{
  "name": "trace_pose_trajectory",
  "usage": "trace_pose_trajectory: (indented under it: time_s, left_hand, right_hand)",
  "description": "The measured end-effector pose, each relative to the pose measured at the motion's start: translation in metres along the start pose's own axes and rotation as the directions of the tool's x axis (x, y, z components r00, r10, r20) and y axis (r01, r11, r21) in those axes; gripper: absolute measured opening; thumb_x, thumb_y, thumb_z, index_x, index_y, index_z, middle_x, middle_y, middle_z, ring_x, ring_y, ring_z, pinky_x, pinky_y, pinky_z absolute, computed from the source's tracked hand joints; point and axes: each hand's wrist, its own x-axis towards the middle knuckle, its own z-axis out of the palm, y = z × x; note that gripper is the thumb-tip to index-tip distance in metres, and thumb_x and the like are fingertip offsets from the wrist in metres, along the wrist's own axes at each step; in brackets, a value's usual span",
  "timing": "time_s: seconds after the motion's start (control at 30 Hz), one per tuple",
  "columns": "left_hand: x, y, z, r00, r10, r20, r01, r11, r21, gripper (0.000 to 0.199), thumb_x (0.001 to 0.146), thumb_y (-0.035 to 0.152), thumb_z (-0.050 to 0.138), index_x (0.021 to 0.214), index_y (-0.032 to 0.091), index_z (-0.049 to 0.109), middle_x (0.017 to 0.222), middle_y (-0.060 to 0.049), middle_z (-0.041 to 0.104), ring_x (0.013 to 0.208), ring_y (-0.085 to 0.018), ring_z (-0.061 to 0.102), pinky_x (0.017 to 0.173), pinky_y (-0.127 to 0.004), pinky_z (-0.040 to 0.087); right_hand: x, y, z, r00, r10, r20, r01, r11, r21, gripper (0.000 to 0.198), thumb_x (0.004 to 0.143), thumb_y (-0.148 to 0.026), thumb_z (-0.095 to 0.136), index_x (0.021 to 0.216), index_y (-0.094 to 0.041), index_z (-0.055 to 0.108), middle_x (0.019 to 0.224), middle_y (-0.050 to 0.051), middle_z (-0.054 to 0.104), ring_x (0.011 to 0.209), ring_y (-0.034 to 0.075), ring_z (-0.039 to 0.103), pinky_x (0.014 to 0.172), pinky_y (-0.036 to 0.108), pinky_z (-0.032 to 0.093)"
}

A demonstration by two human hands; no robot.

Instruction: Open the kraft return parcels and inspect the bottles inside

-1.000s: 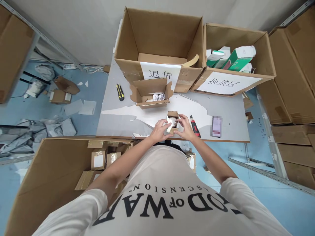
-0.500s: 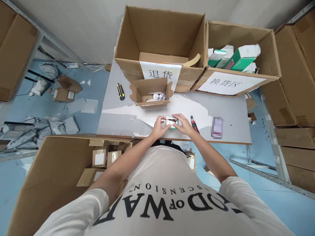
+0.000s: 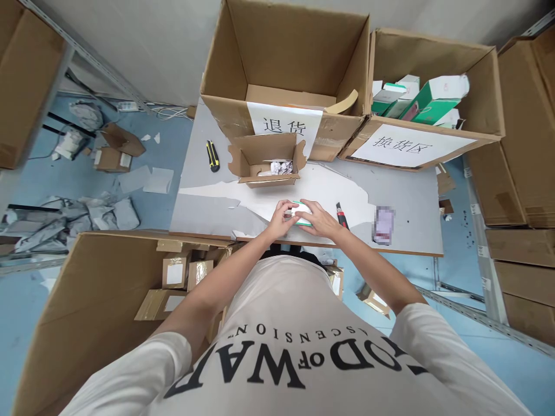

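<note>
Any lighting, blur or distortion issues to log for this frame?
Head view: soft light, no harsh shadows across the tabletop; head view: shirt stretched toward the lower corners, likely wide-angle distortion; head view: pixelated patch at right; head view: white box partly hidden by hands.

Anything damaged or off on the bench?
Yes: the grey tabletop looks torn or peeled, with a ragged-edged white patch across its middle. The white-and-green box between left hand and right hand is too covered to judge.
</note>
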Motion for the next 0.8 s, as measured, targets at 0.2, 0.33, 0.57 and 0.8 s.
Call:
trace_pose_trajectory:
  time_s: [0.2,0.33,0.57,0.8]
  left_hand:
    - [-0.003,0.009,-0.010,0.996,0.008,0.084,-0.007,1.000,-0.014,0.052,0.068,0.043,0.079,0.114,0.023,0.063,0.120,-0.010,0.044,0.115,-0.022,0.051,0.089,-0.035,0.051]
    - [-0.004,0.012,-0.021,1.000,0.000,0.011,0.000,1.000,-0.004,0.045,0.077,0.048,0.069,0.113,0.022,0.062,0.119,-0.010,0.048,0.111,-0.021,0.054,0.089,-0.036,0.051]
    - [0.010,0.006,-0.051,0.985,0.015,-0.170,0.012,0.988,0.155,0.039,0.075,0.048,0.066,0.102,0.019,0.064,0.115,-0.011,0.055,0.109,-0.024,0.057,0.084,-0.037,0.053]
    - [0.006,-0.007,-0.060,0.962,-0.085,-0.260,0.142,0.967,0.209,0.038,0.074,0.049,0.064,0.097,0.019,0.064,0.111,-0.010,0.058,0.104,-0.023,0.061,0.082,-0.037,0.055]
  right_hand:
    - [-0.003,0.000,0.007,0.999,-0.032,-0.040,0.030,0.998,-0.061,0.039,0.089,-0.040,0.058,0.123,-0.021,0.059,0.142,0.020,0.039,0.130,0.035,0.040,0.096,0.056,0.047]
    - [0.004,-0.004,0.005,1.000,0.001,-0.021,-0.003,0.993,-0.118,0.036,0.089,-0.039,0.057,0.122,-0.025,0.061,0.137,0.017,0.046,0.119,0.033,0.049,0.090,0.053,0.051]
    - [-0.001,0.001,-0.085,0.933,0.075,-0.351,-0.146,0.973,-0.180,0.040,0.087,-0.046,0.057,0.119,-0.022,0.062,0.133,0.018,0.048,0.118,0.033,0.052,0.093,0.049,0.051]
    - [-0.066,0.068,-0.327,0.454,-0.020,-0.891,-0.534,0.794,-0.290,0.050,0.083,-0.050,0.062,0.115,-0.012,0.056,0.110,0.013,0.057,0.106,0.028,0.057,0.088,0.053,0.045]
